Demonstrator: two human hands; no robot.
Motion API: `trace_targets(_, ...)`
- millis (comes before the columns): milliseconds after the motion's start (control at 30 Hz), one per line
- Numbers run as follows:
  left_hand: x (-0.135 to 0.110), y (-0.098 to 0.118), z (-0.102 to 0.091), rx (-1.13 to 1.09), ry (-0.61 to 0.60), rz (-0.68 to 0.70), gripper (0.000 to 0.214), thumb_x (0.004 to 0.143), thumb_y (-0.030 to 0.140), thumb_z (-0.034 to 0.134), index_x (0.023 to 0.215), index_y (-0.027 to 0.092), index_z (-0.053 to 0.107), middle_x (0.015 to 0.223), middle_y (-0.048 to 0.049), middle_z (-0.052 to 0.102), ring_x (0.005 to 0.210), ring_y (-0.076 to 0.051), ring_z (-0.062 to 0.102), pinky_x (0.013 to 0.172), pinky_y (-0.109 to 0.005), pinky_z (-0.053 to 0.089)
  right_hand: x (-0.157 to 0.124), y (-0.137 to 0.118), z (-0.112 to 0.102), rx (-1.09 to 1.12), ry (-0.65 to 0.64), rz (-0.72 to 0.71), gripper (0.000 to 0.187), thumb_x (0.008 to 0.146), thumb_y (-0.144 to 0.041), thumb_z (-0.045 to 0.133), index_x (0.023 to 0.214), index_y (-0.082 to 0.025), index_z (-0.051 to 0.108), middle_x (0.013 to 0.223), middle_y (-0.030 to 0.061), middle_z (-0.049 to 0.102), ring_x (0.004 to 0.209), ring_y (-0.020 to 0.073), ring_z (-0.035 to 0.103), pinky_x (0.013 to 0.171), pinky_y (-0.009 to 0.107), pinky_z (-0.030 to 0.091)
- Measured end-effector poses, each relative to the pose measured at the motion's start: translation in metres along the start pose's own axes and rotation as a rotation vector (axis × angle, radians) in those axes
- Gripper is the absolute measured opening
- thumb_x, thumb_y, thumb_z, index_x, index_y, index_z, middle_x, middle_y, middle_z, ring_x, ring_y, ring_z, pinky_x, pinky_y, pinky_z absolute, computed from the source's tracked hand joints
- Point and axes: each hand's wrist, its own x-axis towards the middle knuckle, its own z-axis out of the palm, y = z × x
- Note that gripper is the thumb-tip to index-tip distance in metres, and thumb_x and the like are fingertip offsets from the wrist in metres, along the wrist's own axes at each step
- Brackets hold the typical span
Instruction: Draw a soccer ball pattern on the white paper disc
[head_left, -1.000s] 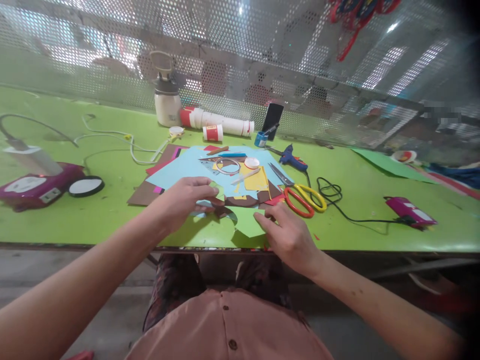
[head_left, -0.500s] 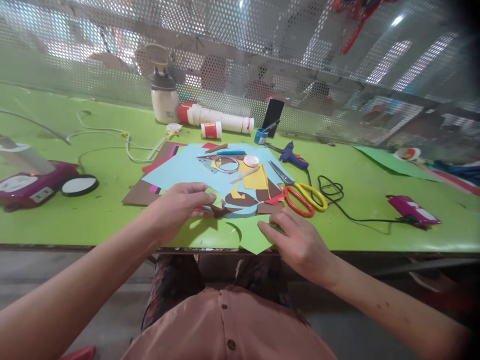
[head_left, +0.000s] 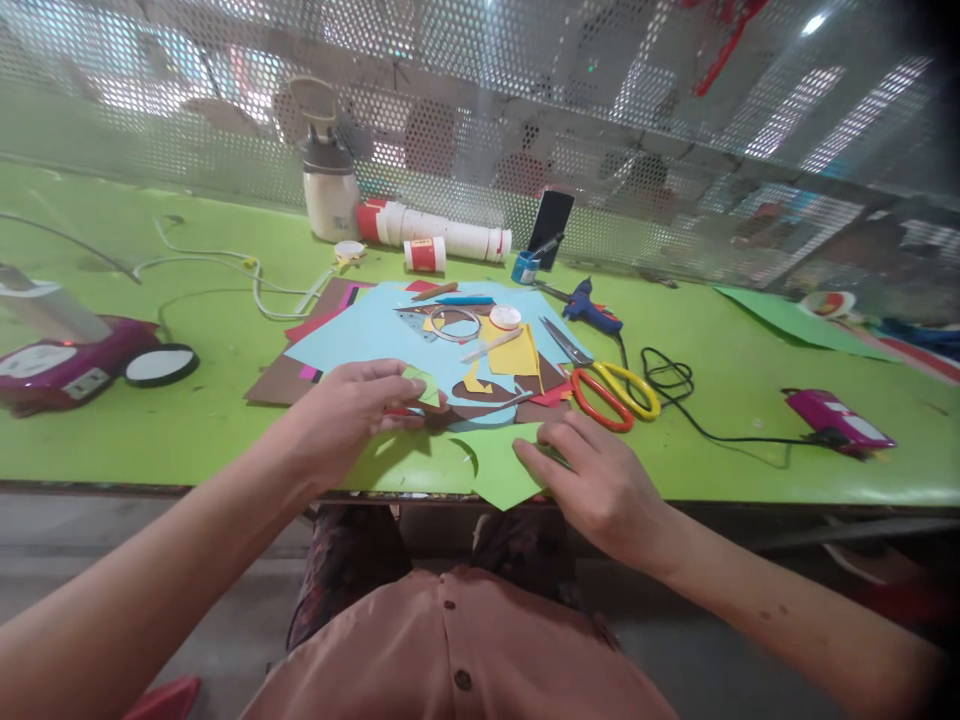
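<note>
Between the thumb and fingers of my left hand [head_left: 360, 405] is a small cut piece of green paper [head_left: 426, 384]. My right hand [head_left: 589, 465] pinches the right side of a larger green paper sheet [head_left: 501, 468], which has a curved cut on its left edge and a pointed corner toward me. Just beyond my right hand lie scissors [head_left: 600, 385] with one red and one yellow handle, blades apart. In front of both hands, a light blue paper sheet [head_left: 337, 335] carries brown and yellow paper scraps [head_left: 514, 350], a metal ring [head_left: 455, 323] and a blue pen [head_left: 465, 300].
A blue glue gun [head_left: 592, 308] has its cord running to a purple power block [head_left: 838, 420]. Stacked paper cups [head_left: 442, 235], a sprayer bottle [head_left: 330, 195] and a phone [head_left: 551, 228] stand at the back. A purple socket unit [head_left: 71, 365] sits at left.
The larger green sheet has shifted slightly left in my right hand. My left hand still holds the small green piece, nearly in the same place.
</note>
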Motion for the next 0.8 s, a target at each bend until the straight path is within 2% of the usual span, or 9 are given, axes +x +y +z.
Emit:
trace_targets(200,-0.005,0.001,0.004,-0.033,-0.017,-0.015,0.014,0.068,0.023,0.078,0.066,0.014,0.067,0.08,-0.0096,0.073,0.09,-0.027,0.071,0.085,-0.041,0.056,0.002,0.0,0.001,0.01,-0.004,-0.01,0.027,0.096,-0.007,0.045,0.103,-0.01,0.071,0.086,0.0143,0.062,0.085,0.0255,0.051,0.075,0.042,0.05)
trace_targets(333,0.0,-0.005,0.006,-0.062,-0.004,-0.005,0.014,0.068,0.021,0.078,0.066,0.014,0.066,0.071,-0.0056,0.069,0.084,-0.027,0.072,0.087,-0.044,0.058,0.001,0.0,0.002,0.013,-0.001,-0.005,0.026,0.095,-0.007,0.046,0.103,-0.009,0.071,0.084,0.0142,0.062,0.085,0.0264,0.052,0.074,0.043,0.05)
trace_targets(567,0.008,-0.003,0.007,-0.067,0.013,0.055,0.013,0.068,0.017,0.077,0.065,0.012,0.065,0.075,-0.0064,0.07,0.08,-0.023,0.073,0.094,-0.041,0.056,0.001,0.002,0.0,0.021,0.04,0.021,0.03,0.094,-0.003,0.044,0.104,-0.007,0.071,0.084,0.0147,0.062,0.083,0.0255,0.051,0.074,0.042,0.051)
trace_targets(800,0.012,0.007,0.015,-0.108,-0.007,0.125,0.01,0.07,0.015,0.074,0.065,0.012,0.066,0.074,-0.0046,0.069,0.08,-0.022,0.073,0.094,-0.041,0.056,0.011,0.006,0.017,-0.001,0.02,0.051,0.029,0.097,-0.008,0.042,0.106,-0.008,0.07,0.084,0.0148,0.062,0.082,0.0255,0.048,0.07,0.039,0.046)
